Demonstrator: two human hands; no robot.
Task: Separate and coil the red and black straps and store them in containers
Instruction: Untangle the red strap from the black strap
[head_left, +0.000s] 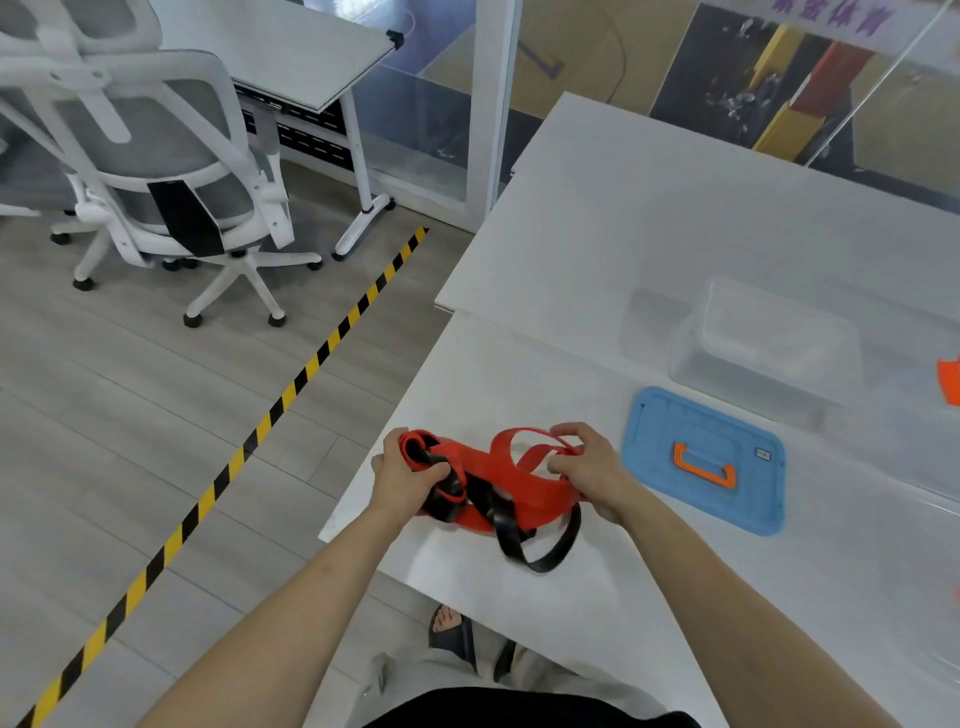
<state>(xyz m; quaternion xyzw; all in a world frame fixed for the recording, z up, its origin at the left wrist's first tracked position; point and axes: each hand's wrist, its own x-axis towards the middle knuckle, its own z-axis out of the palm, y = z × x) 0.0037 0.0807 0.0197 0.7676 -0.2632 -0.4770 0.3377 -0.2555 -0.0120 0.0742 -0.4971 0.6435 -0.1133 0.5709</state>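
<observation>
A red strap (524, 486) and a black strap (506, 530) lie tangled together on the near left corner of the white table (597, 249). My left hand (402, 480) grips the left end of the bundle, where red and black wind around each other. My right hand (592, 467) pinches a red loop at the right end. A black loop hangs loose toward the table's front edge. A clear plastic container (769, 343) stands open behind and to the right, with its blue lid (706, 460), orange handle up, lying flat beside my right hand.
An orange object (950, 379) shows at the right frame edge. The table's left edge drops to the floor with yellow-black tape (291, 395). A white office chair (156, 171) and another desk (291, 57) stand far left. My sandalled foot (452, 631) is under the table.
</observation>
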